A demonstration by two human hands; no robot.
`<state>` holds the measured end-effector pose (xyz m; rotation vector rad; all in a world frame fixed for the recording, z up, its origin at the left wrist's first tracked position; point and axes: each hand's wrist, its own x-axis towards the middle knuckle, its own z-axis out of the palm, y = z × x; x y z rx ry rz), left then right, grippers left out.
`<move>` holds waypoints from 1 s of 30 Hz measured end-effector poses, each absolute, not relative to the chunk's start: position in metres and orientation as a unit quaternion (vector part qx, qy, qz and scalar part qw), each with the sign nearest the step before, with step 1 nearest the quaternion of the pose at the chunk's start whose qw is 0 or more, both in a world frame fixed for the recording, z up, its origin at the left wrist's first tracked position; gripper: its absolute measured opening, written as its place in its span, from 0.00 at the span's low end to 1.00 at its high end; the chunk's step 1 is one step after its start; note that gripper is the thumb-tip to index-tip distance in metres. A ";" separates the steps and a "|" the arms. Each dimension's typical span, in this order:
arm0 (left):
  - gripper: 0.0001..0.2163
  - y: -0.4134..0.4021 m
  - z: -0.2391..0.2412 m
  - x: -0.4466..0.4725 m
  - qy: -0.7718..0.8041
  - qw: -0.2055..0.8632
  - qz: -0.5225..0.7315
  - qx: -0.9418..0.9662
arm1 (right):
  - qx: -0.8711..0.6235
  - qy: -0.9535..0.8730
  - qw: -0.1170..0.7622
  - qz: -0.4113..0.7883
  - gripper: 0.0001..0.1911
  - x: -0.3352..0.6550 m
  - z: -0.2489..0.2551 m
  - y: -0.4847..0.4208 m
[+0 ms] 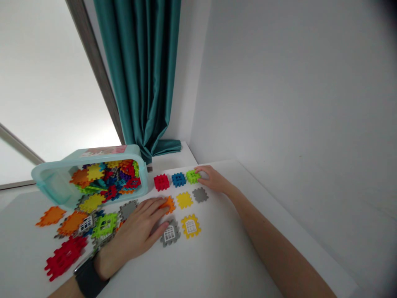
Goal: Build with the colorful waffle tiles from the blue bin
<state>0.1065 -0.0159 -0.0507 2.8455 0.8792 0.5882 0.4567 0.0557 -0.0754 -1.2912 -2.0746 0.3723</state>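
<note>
My left hand [138,229], with a dark watch on its wrist, reaches over the table. Its fingers lie stretched out with the tips on an orange tile [169,204], the thumb spread near a grey window tile [170,234]. Farther back, the thumb and fingers of my right hand [213,179] pinch the right edge of a lime green block [192,176]. Left of that block stand a blue block [178,179] and a red block [161,182]. A yellow tile [185,200], a grey tile [200,194] and a yellow window tile [191,226] lie in rows in front.
A pale turquoise bin [89,157] lies on its side at the left, full of interlocking pieces. Loose tiles spill before it, among them a red piece [65,256] and a green window tile [105,225]. Behind hang a teal curtain [139,74] and a wall [294,103].
</note>
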 end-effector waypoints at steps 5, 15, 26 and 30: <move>0.16 -0.017 -0.049 0.107 0.289 0.056 0.188 0.937 | -0.496 -0.792 0.326 0.145 0.16 0.456 -0.077 0.056; 0.15 -0.017 -0.049 0.107 0.289 0.058 0.202 0.934 | -0.494 -0.794 0.324 0.146 0.16 0.455 -0.074 0.055; 0.17 -0.018 -0.050 0.107 0.293 0.051 0.174 0.939 | -0.502 -0.795 0.304 0.154 0.17 0.454 -0.073 0.056; 0.17 -0.018 -0.050 0.107 0.292 0.051 0.179 0.938 | -0.499 -0.796 0.304 0.156 0.17 0.455 -0.073 0.056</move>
